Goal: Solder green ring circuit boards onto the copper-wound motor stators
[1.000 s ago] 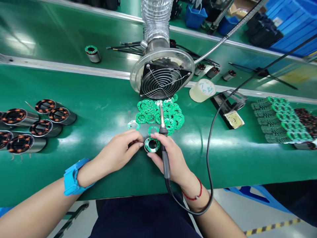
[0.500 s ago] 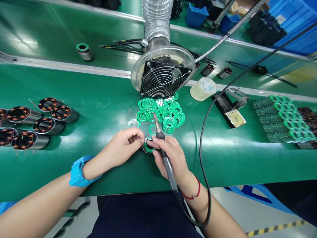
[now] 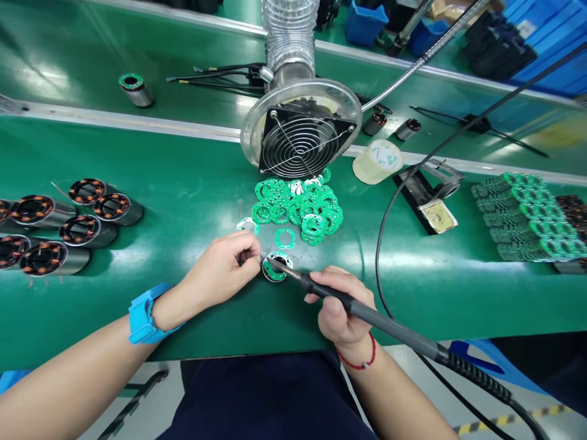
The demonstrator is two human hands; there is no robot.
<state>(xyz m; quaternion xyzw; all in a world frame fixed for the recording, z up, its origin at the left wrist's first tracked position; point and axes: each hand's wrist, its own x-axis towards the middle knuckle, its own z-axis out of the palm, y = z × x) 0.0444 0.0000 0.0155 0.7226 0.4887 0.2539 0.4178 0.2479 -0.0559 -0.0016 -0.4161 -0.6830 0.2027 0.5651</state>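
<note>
A soldering iron (image 3: 367,311) is gripped in my right hand (image 3: 346,299), its tip pointing left over a ring-shaped green circuit board (image 3: 285,271). That board sits on a round metal motor part at the table's front middle. Just left of it, my left hand (image 3: 229,266) has its fingertips pinched together; whatever they hold is too small to make out. A loose green ring board (image 3: 285,238) lies right behind the motor part. Behind that spreads a pile of similar boards (image 3: 316,208). A paler ring (image 3: 248,225) rests beyond my left fingers.
Above the pile hangs a fume extractor fan (image 3: 300,143). Several copper-wound stators (image 3: 76,260) stand at left. To the right are a tape roll (image 3: 376,162), an iron stand (image 3: 424,201) and stacked green boards (image 3: 527,217). The iron's black cable (image 3: 380,244) loops across the right side.
My right hand has drawn back to the right, and the iron has swung from pointing up and away to pointing left, its tip now at the board. My left hand has shifted slightly left.
</note>
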